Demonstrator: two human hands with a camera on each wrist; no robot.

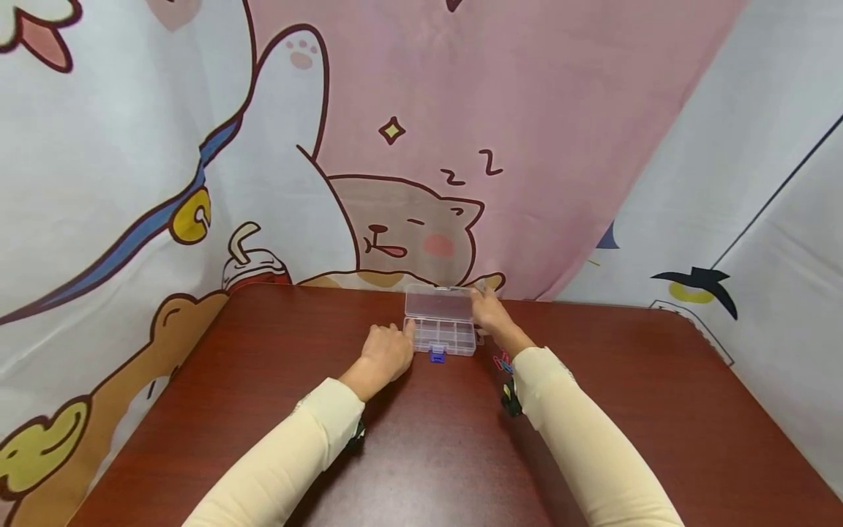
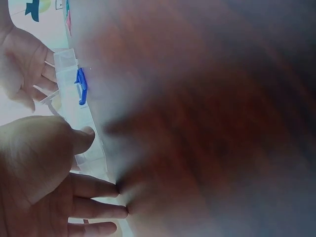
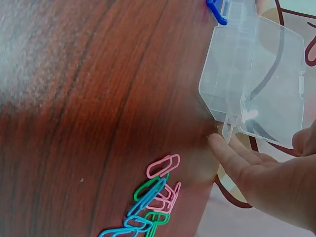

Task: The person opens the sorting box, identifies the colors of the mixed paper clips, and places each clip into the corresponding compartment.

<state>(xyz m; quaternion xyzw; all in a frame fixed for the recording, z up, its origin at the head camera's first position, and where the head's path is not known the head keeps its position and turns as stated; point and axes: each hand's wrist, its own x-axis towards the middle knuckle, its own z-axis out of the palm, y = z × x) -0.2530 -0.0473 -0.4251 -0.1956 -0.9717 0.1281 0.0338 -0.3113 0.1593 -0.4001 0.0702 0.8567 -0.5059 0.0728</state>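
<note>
A clear plastic compartment box lies at the table's far side with its lid raised. A blue latch hangs at its front edge; no contents show in the compartments. My left hand pinches the box's left end, thumb over the rim and index finger partly hidden behind it. The other left fingers extend straight to the table. Beside the lid's right end is my right hand, its fingers fairly straight at the hinge corner and its thumb close to the lid edge.
Several pink, green and blue paper clips lie in a loose pile on the table, right of the box and near the right wrist. A cartoon-printed curtain hangs right behind the far table edge.
</note>
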